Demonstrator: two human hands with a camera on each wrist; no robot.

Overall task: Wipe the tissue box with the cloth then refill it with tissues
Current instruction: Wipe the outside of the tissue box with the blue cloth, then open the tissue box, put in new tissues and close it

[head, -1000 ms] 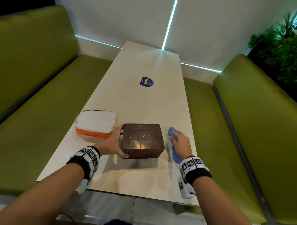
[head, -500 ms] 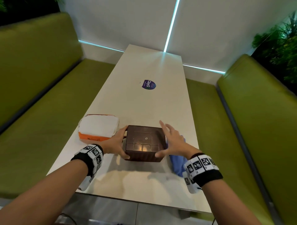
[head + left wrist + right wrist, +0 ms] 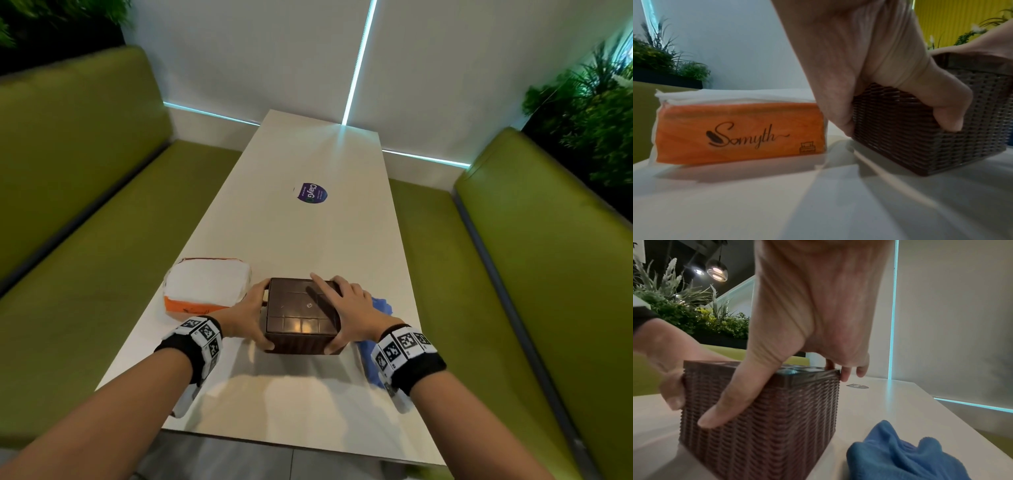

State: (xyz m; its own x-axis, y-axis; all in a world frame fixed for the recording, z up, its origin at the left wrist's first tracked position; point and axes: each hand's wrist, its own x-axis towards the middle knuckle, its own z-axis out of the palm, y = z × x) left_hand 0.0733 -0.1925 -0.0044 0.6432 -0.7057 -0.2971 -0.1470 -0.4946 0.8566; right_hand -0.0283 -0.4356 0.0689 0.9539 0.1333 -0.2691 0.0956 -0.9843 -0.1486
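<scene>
A brown woven tissue box (image 3: 298, 317) (image 3: 925, 129) (image 3: 764, 421) stands near the front of the white table (image 3: 308, 233). My left hand (image 3: 247, 317) (image 3: 869, 78) grips its left side, thumb on the near face. My right hand (image 3: 354, 313) (image 3: 812, 331) grips its right side, thumb on the near corner, fingers over the glossy top and far edge. A blue cloth (image 3: 375, 339) (image 3: 906, 456) lies loose on the table just right of the box, under my right wrist. An orange pack of white tissues (image 3: 205, 291) (image 3: 740, 128) sits left of the box.
Green bench seats (image 3: 85, 274) run along both sides of the table. A round purple sticker (image 3: 312, 194) is stuck mid-table. Plants (image 3: 596, 113) stand behind the right bench. The table's near edge (image 3: 301, 445) lies close to my forearms.
My right hand let go of the blue cloth, left it on the table and moved left onto the box. It now grips the box's right side. The left hand kept its hold.
</scene>
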